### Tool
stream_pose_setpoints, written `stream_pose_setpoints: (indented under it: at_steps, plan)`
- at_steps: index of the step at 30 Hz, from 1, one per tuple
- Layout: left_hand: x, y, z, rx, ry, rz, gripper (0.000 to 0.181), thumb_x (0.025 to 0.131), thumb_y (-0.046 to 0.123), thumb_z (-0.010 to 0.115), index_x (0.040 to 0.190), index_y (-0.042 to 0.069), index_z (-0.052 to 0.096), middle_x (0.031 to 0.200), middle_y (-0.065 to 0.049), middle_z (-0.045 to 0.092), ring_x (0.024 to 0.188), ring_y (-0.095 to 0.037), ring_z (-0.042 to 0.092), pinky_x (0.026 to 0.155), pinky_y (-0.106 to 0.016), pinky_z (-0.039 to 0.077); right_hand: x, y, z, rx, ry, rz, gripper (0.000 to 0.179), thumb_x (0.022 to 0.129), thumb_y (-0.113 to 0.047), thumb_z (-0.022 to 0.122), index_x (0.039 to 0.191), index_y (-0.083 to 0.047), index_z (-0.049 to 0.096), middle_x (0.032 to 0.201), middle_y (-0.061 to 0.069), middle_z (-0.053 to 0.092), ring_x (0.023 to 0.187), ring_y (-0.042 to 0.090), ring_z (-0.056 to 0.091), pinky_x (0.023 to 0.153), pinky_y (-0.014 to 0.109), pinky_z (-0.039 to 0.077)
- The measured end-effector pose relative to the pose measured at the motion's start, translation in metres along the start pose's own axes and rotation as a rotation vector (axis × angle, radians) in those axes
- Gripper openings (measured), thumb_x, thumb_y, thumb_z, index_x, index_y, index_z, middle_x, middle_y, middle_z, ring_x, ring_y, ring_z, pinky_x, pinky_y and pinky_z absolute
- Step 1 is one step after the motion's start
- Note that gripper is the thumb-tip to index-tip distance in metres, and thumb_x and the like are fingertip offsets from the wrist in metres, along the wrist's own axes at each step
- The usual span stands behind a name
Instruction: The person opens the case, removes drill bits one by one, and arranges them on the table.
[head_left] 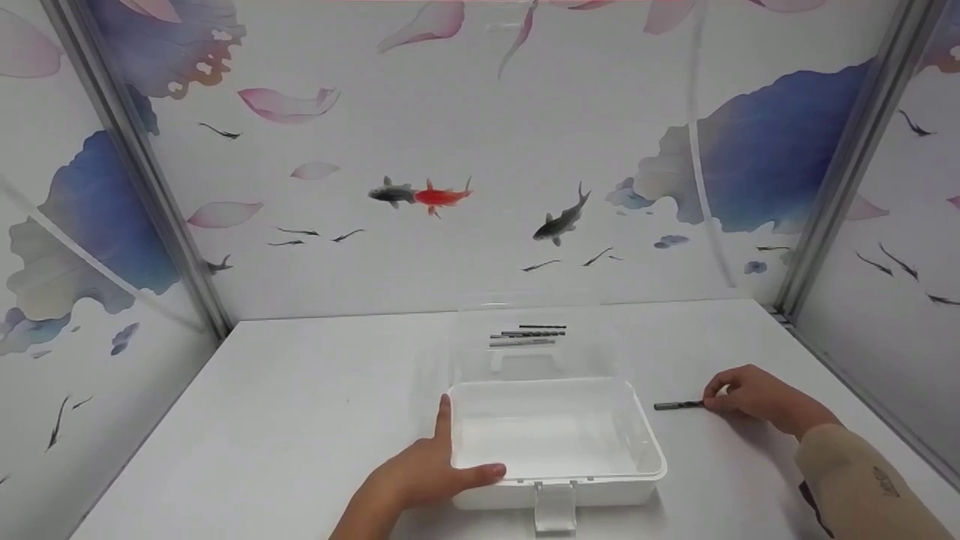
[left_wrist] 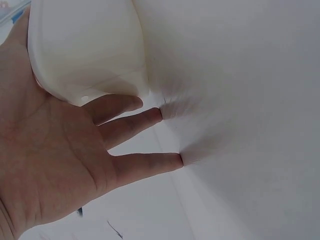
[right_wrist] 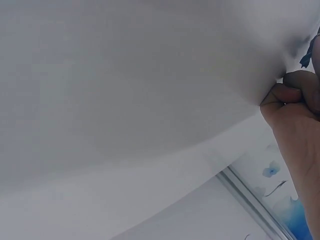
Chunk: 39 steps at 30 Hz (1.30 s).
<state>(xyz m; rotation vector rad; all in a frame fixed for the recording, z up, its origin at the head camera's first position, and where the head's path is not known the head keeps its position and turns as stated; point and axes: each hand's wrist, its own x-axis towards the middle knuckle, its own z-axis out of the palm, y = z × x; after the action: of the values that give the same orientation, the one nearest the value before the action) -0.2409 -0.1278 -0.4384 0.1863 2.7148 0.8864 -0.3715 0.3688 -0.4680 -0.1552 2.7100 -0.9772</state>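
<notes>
A white plastic box (head_left: pixel 559 491) stands on the table, its clear lid (head_left: pixel 592 364) folded back behind it. At its left front corner is my left hand (head_left: pixel 416 466), thumb over the front rim and index finger along the left side. In the left wrist view the other fingers (left_wrist: pixel 147 164) of that hand stretch out straight beside the box wall. To the right of the box, my right hand (head_left: pixel 757 397) pinches the fluted end of a drill bit (head_left: pixel 671 406). Its grey shank points left toward the box. In the right wrist view only the bit's dark tip (right_wrist: pixel 305 60) shows.
Several more drill bits (head_left: pixel 529 335) lie at the back, seen through or on the clear lid. A latch (head_left: pixel 555 508) hangs on the box's front. Printed panels (head_left: pixel 480 247) wall the white table (head_left: pixel 300 405) at the back and both sides.
</notes>
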Motion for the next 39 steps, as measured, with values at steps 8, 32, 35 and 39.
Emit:
stream_pose_setpoints:
  at_steps: [8,32,35,39]
  plan:
    - [-0.003,0.0,-0.001,0.018,0.002,0.014,0.135,0.072,0.079,0.063,0.156,0.005,-0.012,0.106,-0.015,0.068,0.111,-0.026,0.062,0.099,-0.054,0.045,-0.002,-0.001,0.001,-0.016,0.019,-0.009,0.02,0.09,-0.024,0.07,0.104,-0.009,0.071,0.104,0.009,0.057,0.089,0.022,0.047,0.07,0.032,0.038]
    - [0.0,-0.002,-0.002,-0.004,0.004,0.021,0.135,0.072,0.079,0.064,0.156,0.006,-0.012,0.113,-0.019,0.068,0.11,-0.026,0.063,0.096,-0.054,0.047,-0.004,0.008,-0.007,0.158,0.025,0.028,0.05,0.087,-0.038,0.073,0.126,-0.008,0.063,0.084,0.002,0.052,0.076,0.017,0.047,0.069,0.03,0.042]
    - [0.0,-0.001,-0.001,-0.003,0.0,0.021,0.135,0.072,0.078,0.065,0.156,0.005,-0.012,0.111,-0.019,0.068,0.111,-0.027,0.063,0.097,-0.055,0.047,-0.006,0.008,-0.014,0.222,-0.011,0.016,0.057,0.089,-0.036,0.071,0.132,-0.003,0.056,0.061,-0.004,0.04,0.061,0.014,0.04,0.06,0.028,0.039]
    - [0.001,-0.001,-0.001,0.003,-0.005,0.009,0.135,0.072,0.078,0.065,0.156,0.004,-0.011,0.109,-0.02,0.068,0.113,-0.029,0.062,0.097,-0.056,0.047,-0.004,-0.002,-0.031,0.213,-0.014,-0.007,0.06,0.092,-0.037,0.068,0.137,-0.001,0.052,0.056,-0.007,0.035,0.053,0.011,0.035,0.055,0.028,0.038]
